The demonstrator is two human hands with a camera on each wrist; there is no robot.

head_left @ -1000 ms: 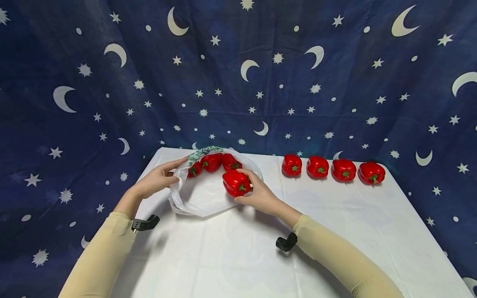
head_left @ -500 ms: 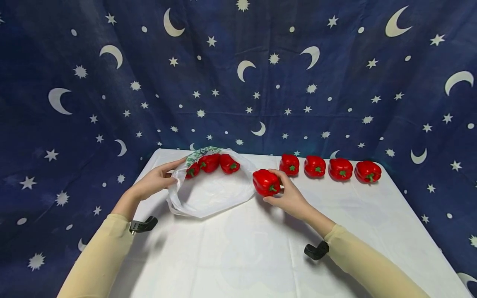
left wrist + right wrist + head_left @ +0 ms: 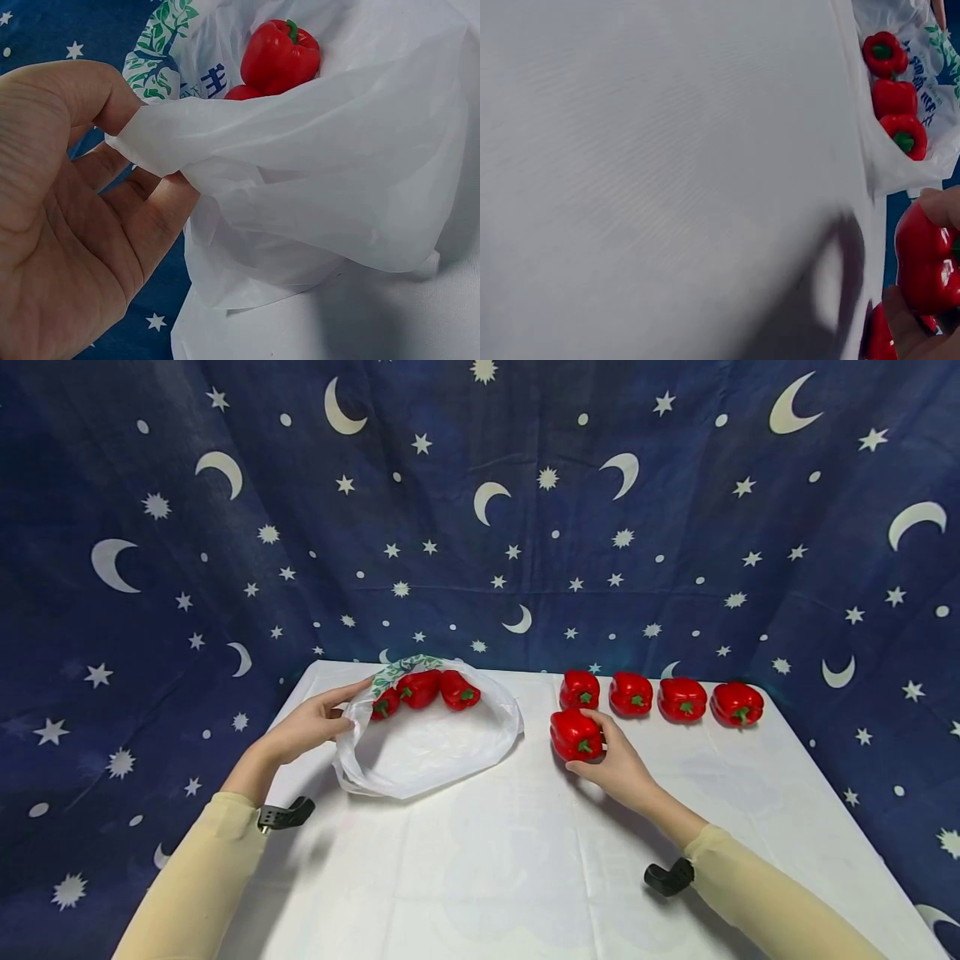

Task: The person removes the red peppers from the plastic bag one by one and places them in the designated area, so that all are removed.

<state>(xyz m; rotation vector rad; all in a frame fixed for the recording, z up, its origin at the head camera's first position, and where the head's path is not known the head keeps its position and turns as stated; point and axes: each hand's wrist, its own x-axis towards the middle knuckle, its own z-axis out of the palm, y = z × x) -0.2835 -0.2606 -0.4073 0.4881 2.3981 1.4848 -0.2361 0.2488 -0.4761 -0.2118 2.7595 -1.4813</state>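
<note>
My left hand (image 3: 309, 725) pinches the left edge of a white plastic bag (image 3: 423, 756) lying with its mouth spread. Seen from the left wrist, the bag's rim (image 3: 247, 135) is caught between thumb and fingers. Three red bell peppers (image 3: 418, 689) sit inside the bag toward its back; one of these peppers (image 3: 279, 56) shows clearly over the rim. To the right of the bag, my right hand (image 3: 624, 768) grips another red bell pepper (image 3: 573, 735), its green stem facing me, just in front of the row's leftmost pepper (image 3: 579, 688).
Several red bell peppers (image 3: 682, 700) stand in a row along the table's back right edge. A white cloth covers the table (image 3: 487, 877). Behind it hangs a dark blue curtain (image 3: 450, 510) with moons and stars.
My right hand has carried its bell pepper from over the bag's mouth out to the right, to the front of the row. The left hand keeps its hold on the bag.
</note>
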